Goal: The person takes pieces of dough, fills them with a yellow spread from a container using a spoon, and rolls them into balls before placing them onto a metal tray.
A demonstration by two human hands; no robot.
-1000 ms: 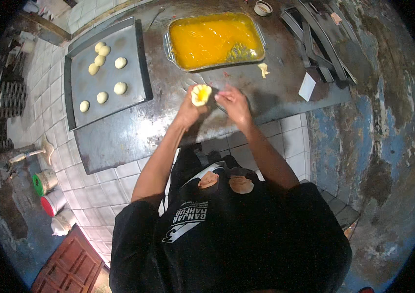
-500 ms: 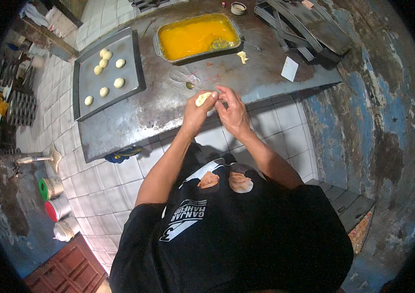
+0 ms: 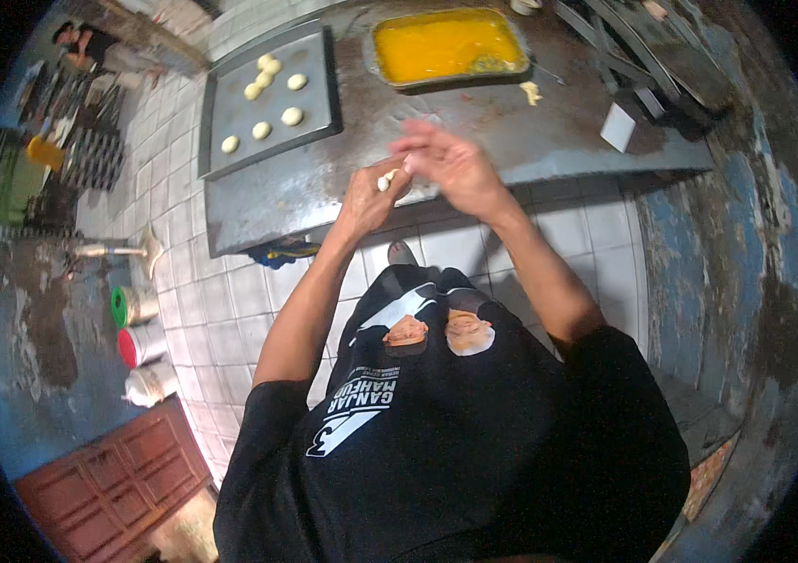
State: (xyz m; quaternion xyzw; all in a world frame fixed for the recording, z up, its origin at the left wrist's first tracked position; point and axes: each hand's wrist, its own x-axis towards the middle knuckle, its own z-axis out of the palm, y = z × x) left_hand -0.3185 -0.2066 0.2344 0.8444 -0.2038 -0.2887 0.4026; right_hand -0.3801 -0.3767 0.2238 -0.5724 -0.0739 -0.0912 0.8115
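My left hand is closed around a small piece of pale dough, which shows between thumb and fingers. Close against it, my right hand has its fingers stretched out and blurred by motion; its thumb side is at the dough. Both hands are over the near edge of the metal table. On the table's left, a grey baking tray carries several round dough balls. Beyond my hands stands a rectangular pan of glossy yellow-orange filling or liquid.
A dough scrap and a white card lie right of the pan. Dark metal racks or trays sit at the table's right end. Lidded buckets line the floor at left. Another person is at the far left.
The view has shifted, so table and tray appear higher and further right. My right hand's fingers have straightened and lifted from a curled pose. My left hand keeps the dough.
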